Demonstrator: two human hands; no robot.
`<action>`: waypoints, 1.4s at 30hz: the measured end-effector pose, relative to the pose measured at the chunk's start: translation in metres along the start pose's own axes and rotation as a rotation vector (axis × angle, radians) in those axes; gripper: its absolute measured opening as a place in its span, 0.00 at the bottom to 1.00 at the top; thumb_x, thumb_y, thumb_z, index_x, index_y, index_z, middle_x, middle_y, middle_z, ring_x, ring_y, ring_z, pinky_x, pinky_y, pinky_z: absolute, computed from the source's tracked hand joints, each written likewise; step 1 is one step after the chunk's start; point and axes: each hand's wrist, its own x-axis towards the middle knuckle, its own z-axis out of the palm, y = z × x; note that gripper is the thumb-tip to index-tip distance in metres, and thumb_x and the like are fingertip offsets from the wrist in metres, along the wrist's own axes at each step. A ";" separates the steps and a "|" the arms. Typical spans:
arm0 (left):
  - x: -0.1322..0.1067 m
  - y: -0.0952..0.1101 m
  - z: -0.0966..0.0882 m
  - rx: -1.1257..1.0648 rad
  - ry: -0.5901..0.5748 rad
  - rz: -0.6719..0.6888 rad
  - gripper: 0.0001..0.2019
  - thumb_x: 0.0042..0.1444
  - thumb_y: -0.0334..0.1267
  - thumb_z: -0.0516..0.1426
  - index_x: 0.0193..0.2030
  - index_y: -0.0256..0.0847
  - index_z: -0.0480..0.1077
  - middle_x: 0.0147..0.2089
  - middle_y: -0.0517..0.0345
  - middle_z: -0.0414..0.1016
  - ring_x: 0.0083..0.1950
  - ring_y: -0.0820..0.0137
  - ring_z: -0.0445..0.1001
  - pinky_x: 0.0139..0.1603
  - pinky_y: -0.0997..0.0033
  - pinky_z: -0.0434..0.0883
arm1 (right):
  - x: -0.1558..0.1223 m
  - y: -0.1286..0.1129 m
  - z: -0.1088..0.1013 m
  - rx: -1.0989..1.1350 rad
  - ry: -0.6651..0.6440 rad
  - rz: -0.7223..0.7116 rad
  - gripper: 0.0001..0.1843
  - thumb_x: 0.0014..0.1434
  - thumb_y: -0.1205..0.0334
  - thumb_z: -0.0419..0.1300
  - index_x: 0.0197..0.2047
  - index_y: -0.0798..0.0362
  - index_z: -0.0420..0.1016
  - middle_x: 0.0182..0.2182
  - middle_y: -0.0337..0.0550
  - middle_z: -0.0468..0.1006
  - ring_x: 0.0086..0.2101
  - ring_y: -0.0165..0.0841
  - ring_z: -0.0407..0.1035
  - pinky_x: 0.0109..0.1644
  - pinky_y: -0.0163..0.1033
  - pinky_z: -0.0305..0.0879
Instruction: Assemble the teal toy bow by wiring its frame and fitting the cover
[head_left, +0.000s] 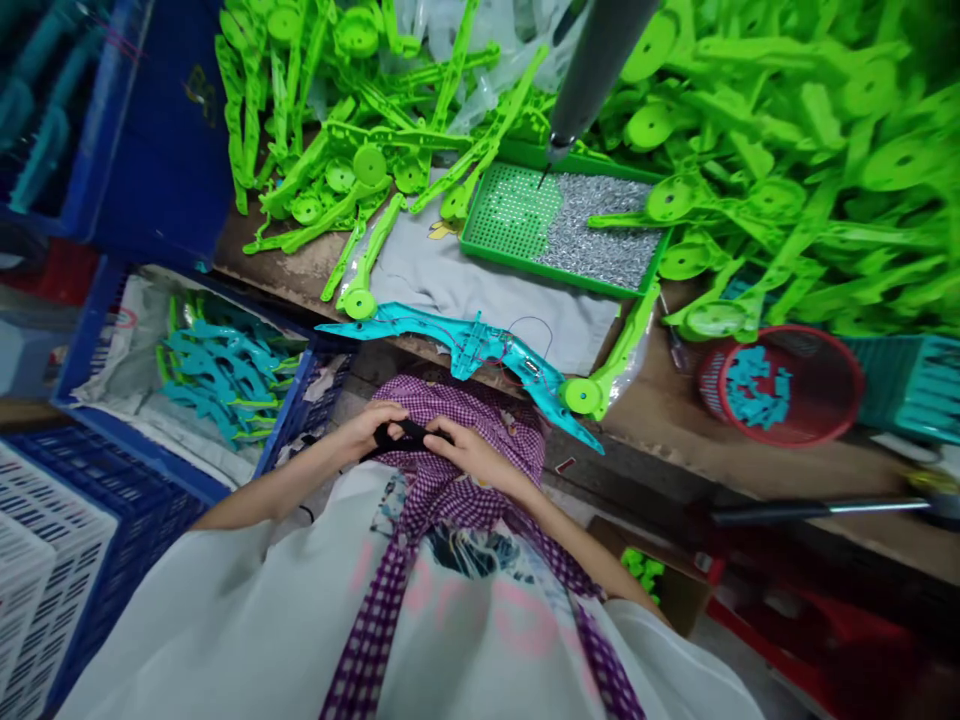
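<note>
Left hand (375,426) and right hand (466,450) grasp black piece (409,437) between fingers, before apron (499,412), likely close for control. Blue bow (470,350) lies across bench (652,425) edge, perhaps for reach. Driver (592,85) hangs over screw tray (510,218), probably for quick pickup.

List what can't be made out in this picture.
- Head view: the black item, its kind and full shape; the left hand and right hand cover its ends.
- Head view: the grey tool, its upper end; cut off by the top edge.
- Head view: the teal parts at upper left, their full outlines; blurred and cut off.
- Head view: the silvery pieces, their single shapes; too small and heaped.
</note>
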 end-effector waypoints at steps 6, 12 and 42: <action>0.013 0.021 0.005 -0.047 0.052 0.044 0.12 0.38 0.39 0.63 0.17 0.37 0.63 0.16 0.66 0.60 0.19 0.80 0.57 0.22 0.76 0.56 | 0.017 -0.001 0.006 0.416 -0.005 0.275 0.22 0.49 0.38 0.60 0.27 0.49 0.65 0.14 0.29 0.59 0.16 0.25 0.49 0.21 0.33 0.41; -0.018 0.062 0.015 0.053 0.013 0.091 0.14 0.40 0.38 0.62 0.16 0.38 0.60 0.15 0.67 0.56 0.19 0.80 0.55 0.21 0.77 0.53 | 0.004 -0.018 0.011 0.171 0.025 0.087 0.27 0.45 0.35 0.64 0.37 0.50 0.71 0.20 0.32 0.66 0.21 0.26 0.56 0.25 0.33 0.48; -0.025 0.013 -0.016 0.099 -0.092 -0.175 0.27 0.39 0.56 0.66 0.14 0.37 0.59 0.13 0.68 0.53 0.18 0.81 0.49 0.23 0.75 0.49 | -0.019 -0.002 0.013 -0.453 0.127 0.002 0.24 0.55 0.40 0.58 0.44 0.50 0.77 0.16 0.32 0.65 0.20 0.27 0.60 0.28 0.34 0.51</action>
